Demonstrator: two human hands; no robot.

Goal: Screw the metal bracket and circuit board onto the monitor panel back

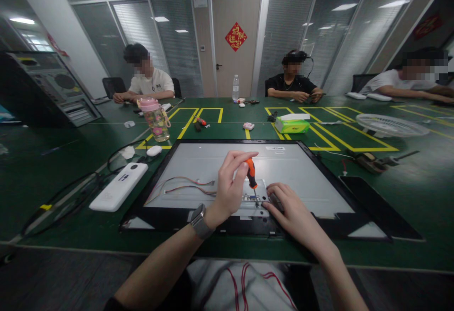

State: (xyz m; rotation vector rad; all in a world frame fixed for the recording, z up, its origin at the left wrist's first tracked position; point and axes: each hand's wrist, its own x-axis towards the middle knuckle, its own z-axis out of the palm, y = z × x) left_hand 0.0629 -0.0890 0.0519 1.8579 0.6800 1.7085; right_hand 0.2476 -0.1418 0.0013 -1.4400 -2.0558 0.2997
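Note:
A monitor panel [301, 169] lies face down on the green table, its grey metal back up inside a black frame. My left hand [230, 185], a watch on its wrist, is closed on an orange-handled screwdriver [251, 173] held upright, its tip on a small metal board [253, 198] near the panel's front edge. My right hand [287, 207] rests on the panel beside that board, fingers pressed down on it. Thin coloured wires [184, 183] run left from the board.
A white power bank [118, 185] and black cables lie left of the panel. A pink-lidded bottle [156, 119], a green tissue pack [292, 124], a white fan grille [392, 125] and a computer case [46, 86] stand further off. Three people sit at the far side.

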